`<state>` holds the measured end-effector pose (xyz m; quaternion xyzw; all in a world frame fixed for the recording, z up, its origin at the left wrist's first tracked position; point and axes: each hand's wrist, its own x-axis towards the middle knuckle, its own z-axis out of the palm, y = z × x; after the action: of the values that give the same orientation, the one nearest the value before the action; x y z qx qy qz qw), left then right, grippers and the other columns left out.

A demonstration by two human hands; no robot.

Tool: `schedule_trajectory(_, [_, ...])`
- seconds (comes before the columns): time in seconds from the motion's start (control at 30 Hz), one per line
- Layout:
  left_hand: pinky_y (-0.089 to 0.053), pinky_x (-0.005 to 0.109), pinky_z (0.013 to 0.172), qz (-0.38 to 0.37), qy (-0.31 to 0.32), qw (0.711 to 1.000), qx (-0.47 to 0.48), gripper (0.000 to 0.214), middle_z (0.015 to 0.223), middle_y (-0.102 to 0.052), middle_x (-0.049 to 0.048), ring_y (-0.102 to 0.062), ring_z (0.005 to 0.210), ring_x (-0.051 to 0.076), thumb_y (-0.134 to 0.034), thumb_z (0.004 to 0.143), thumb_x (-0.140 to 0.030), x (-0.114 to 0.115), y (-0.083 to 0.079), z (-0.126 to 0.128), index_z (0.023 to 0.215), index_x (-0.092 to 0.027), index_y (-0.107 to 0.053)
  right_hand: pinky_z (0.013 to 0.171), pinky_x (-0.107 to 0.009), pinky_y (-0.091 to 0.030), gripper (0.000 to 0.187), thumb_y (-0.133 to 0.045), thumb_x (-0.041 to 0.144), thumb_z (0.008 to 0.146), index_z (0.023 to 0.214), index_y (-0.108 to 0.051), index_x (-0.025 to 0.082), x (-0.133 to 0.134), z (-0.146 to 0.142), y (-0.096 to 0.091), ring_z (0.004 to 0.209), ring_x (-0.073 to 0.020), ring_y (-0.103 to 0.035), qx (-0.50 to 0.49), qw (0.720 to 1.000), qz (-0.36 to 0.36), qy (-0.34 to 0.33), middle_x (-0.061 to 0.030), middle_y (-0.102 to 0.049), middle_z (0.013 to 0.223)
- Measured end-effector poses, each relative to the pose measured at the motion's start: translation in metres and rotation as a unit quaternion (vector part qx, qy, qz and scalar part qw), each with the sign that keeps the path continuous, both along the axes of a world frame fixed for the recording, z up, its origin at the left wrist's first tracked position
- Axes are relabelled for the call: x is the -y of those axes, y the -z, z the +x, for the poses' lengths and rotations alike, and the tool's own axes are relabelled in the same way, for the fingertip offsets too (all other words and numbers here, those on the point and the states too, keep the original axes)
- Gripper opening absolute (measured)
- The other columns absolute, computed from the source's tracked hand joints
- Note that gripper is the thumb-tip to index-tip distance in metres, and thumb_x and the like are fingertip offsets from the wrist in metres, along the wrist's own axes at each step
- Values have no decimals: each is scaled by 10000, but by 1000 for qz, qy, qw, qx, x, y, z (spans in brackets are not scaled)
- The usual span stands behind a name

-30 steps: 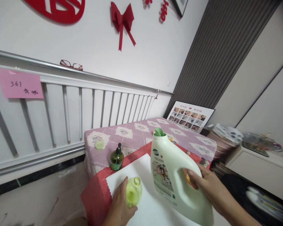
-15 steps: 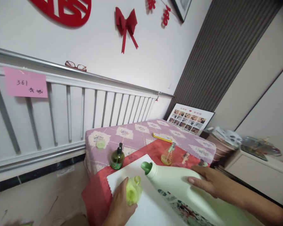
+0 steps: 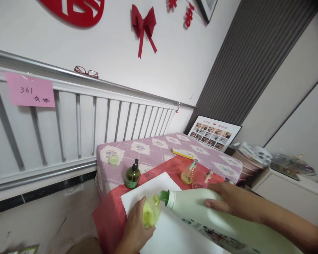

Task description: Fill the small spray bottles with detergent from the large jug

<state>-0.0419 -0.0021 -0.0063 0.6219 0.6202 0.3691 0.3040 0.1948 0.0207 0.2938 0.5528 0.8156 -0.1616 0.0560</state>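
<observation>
Both grips full: left hand round yellow bottle, right hand round jug, spout newly at bottle's mouth.

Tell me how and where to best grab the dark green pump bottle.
Grip the pump bottle around its rounded body, below the black pump, probably from the left: it stands upright, and the left hand occupies the near side.

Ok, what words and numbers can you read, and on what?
"361" on the pink note; two characters below, unclear.
Large bottle: label too blurred.
Pump bottle: label too small.
Photo board: heading too small.
Round red sign: cut off, unclear.
Small red wall characters: unclear.
Yellow box: any print too small.
</observation>
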Motion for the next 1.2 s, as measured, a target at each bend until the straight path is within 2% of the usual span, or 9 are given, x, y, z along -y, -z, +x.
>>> schedule_trajectory(0.13, [-291,392,1198,11,4,1000,0,942,1519,-429,127,-381,1399,287,-597,613,-274,1,-2,0,1479,-111,-266,706,-373,-508,384,-539,564,827,848,-651,197,1,-7,-5,839,-310,-693,49,999,1,6,-113,-747,918])
schedule_trajectory(0.3, [-289,354,1194,0,2,1000,-11,956,1515,-431,111,-373,1403,274,-600,597,-284,1,-3,0,1481,-136,-269,704,-378,-489,350,-539,541,815,817,-627,202,0,-11,-7,834,-305,-684,69,997,25,11,-112,-735,915])
schedule_trajectory(0.5, [-296,354,1185,0,7,1000,-14,955,1497,-448,108,-384,1389,269,-584,598,-267,2,-6,-1,1488,-140,-260,706,-353,-471,308,-545,503,828,860,-642,213,-4,-14,-14,855,-293,-674,81,997,1,-2,-96,-735,938])
schedule_trajectory(0.7, [-294,388,1192,-6,6,1000,-23,971,1503,-439,104,-371,1397,261,-592,599,-267,3,-8,0,1495,-157,-234,685,-344,-456,236,-570,452,808,829,-632,225,-6,-13,-12,819,-272,-671,85,996,25,-1,-70,-734,907])
schedule_trajectory(0.97, [-301,401,1189,-1,10,1000,-22,966,1500,-440,105,-378,1394,260,-581,599,-250,2,-7,-1,1494,-166,-227,714,-370,-453,272,-560,469,800,838,-633,210,-3,-20,-15,861,-302,-665,119,993,28,-3,-109,-723,953])
schedule_trajectory(1.2, [-303,403,1187,-2,14,1000,-16,950,1493,-445,117,-388,1386,274,-582,602,-259,2,-9,-2,1489,-171,-253,738,-375,-457,271,-576,476,790,864,-643,224,-4,-18,-14,891,-304,-666,118,992,37,-11,-105,-725,989])
